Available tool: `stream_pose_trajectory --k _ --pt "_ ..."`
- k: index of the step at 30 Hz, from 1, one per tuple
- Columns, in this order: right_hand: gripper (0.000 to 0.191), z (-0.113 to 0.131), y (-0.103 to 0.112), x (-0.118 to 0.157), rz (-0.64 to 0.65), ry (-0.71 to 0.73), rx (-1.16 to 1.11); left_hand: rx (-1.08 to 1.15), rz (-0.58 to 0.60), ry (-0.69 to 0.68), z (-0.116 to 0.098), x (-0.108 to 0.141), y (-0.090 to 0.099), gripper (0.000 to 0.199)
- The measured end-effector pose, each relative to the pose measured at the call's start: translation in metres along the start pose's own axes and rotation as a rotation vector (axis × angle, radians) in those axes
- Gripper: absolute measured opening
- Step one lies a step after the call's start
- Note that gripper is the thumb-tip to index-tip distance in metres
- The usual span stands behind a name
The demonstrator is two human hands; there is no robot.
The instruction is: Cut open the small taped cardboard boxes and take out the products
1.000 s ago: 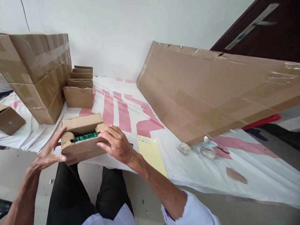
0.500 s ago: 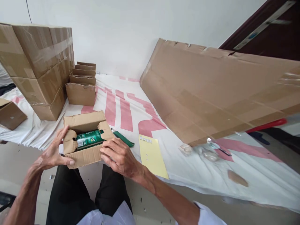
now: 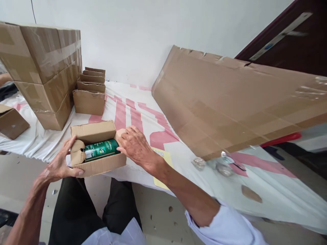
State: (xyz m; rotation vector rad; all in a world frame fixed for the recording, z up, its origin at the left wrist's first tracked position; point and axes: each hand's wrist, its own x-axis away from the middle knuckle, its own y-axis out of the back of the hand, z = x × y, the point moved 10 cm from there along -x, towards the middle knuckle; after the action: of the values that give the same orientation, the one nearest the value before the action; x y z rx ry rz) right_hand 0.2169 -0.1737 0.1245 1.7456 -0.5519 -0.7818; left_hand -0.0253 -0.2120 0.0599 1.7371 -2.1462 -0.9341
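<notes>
An open cardboard box rests at the near table edge, above my knees. Inside lies a green printed container with a barcode at its left end. My left hand grips the box's left end, thumb along the front wall and fingers at the back corner. My right hand has its fingers closed over the right end flap, its thumb next to the green container. The left end flap is partly folded in, while the long back flap stands up. The green-handled knife seen earlier is hidden behind my right hand.
Taped cartons are stacked at the left, with several open boxes in a row beside them. A large cardboard sheet leans at the right. A yellow sheet lies partly under my right forearm. Another person's arm shows at far left.
My right hand has moved from the front right corner up onto the right end flap, which has opened outward, uncovering more of the green container. Another person's arm has come into view at far left.
</notes>
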Motion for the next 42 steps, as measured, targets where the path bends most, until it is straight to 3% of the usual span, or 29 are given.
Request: stream_pose_trajectory --k 4,8,13,19,26,33,38,42 --pt "0.016 0.015 -0.014 -0.020 0.225 0.108 0.033 0.027 0.006 0.006 -0.002 0.000 -0.001 0.129" --pt "0.042 0.028 -0.033 -0.042 0.447 0.192 -0.003 0.025 0.016 0.006 -0.004 0.000 0.000 0.127" --pt "0.050 0.039 -0.056 -0.053 0.556 0.292 -0.035 -0.002 0.041 0.007 -0.004 0.000 -0.002 0.129" --pt "0.055 0.039 -0.070 -0.053 0.437 0.359 -0.181 0.005 0.056 -0.011 -0.003 0.000 -0.005 0.139" --pt "0.054 0.037 -0.069 -0.049 0.333 0.366 -0.262 0.042 0.023 -0.002 -0.002 -0.002 -0.003 0.133" --pt "0.061 0.035 -0.070 -0.049 0.316 0.373 -0.349 0.035 0.048 -0.016 -0.008 -0.006 -0.004 0.130" --pt "0.065 0.040 -0.085 -0.057 0.436 0.336 -0.396 0.054 0.059 -0.003 -0.004 -0.008 -0.005 0.130" --pt "0.060 0.044 -0.074 -0.054 0.372 0.320 -0.382 0.096 0.038 0.035 0.001 -0.009 -0.003 0.127"
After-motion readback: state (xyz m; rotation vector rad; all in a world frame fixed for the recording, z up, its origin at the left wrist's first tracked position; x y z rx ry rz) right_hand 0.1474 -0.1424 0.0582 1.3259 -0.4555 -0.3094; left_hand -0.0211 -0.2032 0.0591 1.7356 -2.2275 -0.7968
